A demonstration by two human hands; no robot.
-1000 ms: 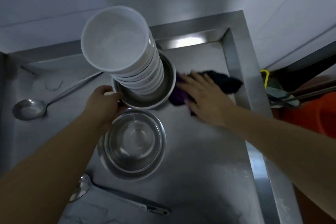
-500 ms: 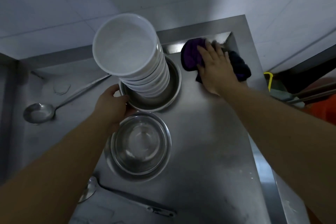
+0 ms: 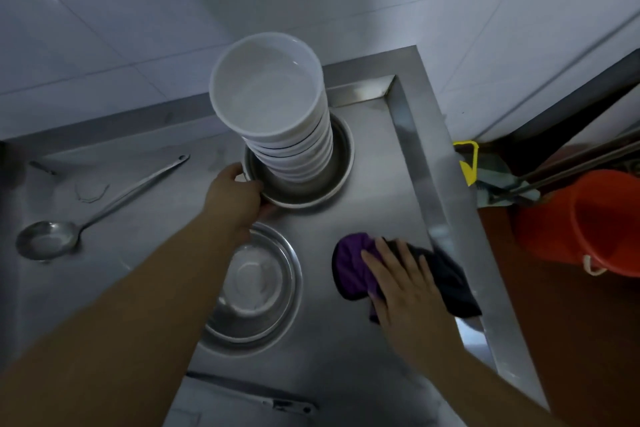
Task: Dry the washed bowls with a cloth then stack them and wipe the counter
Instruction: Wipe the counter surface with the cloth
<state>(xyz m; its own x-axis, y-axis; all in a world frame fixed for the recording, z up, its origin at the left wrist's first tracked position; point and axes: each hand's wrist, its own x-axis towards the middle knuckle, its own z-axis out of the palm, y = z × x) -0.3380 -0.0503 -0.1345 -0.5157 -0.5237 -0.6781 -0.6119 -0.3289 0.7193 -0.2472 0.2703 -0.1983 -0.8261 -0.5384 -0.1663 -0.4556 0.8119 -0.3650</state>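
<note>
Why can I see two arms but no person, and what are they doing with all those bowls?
The camera sits on the person's head and looks down, so you see only their arms, as if they were your own. There is no machine here, just two bare hands. The left hand grips the rim of a metal basin that holds a tall stack of white bowls. The right hand lies flat on a purple and black cloth, pressing it on the steel counter to wipe it. Nearer to the person sits an empty metal bowl. A ladle lies on the left. An orange bucket stands beside the counter on the right.
</note>
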